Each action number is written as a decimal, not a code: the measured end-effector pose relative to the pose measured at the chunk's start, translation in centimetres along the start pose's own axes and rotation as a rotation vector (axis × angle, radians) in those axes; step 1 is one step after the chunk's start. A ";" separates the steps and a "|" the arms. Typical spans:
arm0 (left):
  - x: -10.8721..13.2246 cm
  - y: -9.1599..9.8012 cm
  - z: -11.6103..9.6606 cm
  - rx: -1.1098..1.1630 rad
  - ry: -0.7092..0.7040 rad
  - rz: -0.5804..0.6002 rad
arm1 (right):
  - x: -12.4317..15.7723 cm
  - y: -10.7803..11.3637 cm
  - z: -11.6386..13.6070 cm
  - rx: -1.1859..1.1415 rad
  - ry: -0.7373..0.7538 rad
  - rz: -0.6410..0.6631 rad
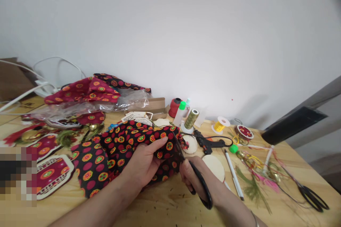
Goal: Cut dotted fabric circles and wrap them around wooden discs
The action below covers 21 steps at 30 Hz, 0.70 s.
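My left hand grips a fold of black fabric with red and orange dots, holding it up over the wooden table. My right hand is closed around the black handles of scissors. Their blades reach up into the edge of the fabric beside my left thumb. A round cream disc lies just right of my right hand.
Behind lie a black glue gun, thread spools, a red spool, a small bottle, yellow wire, a pen, a second pair of scissors, tassels, and red patterned fabric in plastic.
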State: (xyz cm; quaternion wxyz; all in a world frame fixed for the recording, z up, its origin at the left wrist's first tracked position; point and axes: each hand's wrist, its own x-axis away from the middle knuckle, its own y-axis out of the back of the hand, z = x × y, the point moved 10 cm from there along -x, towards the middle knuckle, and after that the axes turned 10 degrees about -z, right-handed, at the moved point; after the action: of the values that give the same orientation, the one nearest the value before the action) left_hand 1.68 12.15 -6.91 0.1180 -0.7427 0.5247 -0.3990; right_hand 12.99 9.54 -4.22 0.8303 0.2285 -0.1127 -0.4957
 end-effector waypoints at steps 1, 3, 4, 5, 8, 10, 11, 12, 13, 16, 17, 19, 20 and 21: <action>0.0 0.0 0.0 0.003 0.000 -0.002 | 0.0 0.0 0.0 0.004 -0.008 0.006; 0.0 0.0 0.0 0.007 0.000 -0.007 | 0.0 0.0 0.1 0.008 -0.014 0.011; 0.0 0.0 -0.1 0.009 -0.002 -0.008 | -0.1 0.0 0.2 0.007 -0.015 0.008; 0.0 0.0 -0.1 0.009 -0.003 -0.007 | -0.1 0.1 0.3 0.005 -0.015 0.005; -0.1 0.1 -0.1 0.007 -0.007 -0.009 | -0.1 0.1 0.3 -0.006 -0.023 0.006; -0.1 0.2 -0.1 0.001 -0.005 -0.010 | 0.0 0.1 0.2 -0.007 -0.033 0.011; -0.2 0.2 -0.1 -0.001 -0.004 -0.010 | 0.0 0.1 0.1 -0.008 -0.035 0.012; -0.2 0.2 -0.1 -0.002 -0.005 -0.009 | 0.0 0.1 0.1 -0.011 -0.036 0.012; -0.2 0.2 -0.1 -0.002 -0.004 -0.006 | 0.0 0.1 0.1 -0.015 -0.036 0.012; -0.1 0.1 -0.2 0.001 -0.004 0.001 | -0.1 0.1 0.2 -0.032 -0.040 0.010; -0.1 0.2 -0.2 0.002 -0.002 -0.003 | -0.2 0.2 0.2 -0.034 -0.043 0.007; -0.1 0.3 -0.2 0.003 -0.001 -0.014 | -0.2 0.2 0.1 -0.031 -0.055 0.003; -0.1 0.3 -0.2 0.002 -0.001 -0.017 | -0.2 0.2 0.1 -0.027 -0.060 0.003; -0.1 0.3 -0.3 -0.001 -0.001 -0.017 | -0.2 0.2 0.1 -0.021 -0.063 0.006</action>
State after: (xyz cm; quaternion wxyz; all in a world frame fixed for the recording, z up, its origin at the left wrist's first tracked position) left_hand 1.29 12.20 -6.95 0.1147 -0.7474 0.5184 -0.3994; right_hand 13.04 9.77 -4.03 0.8302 0.2036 -0.1343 -0.5013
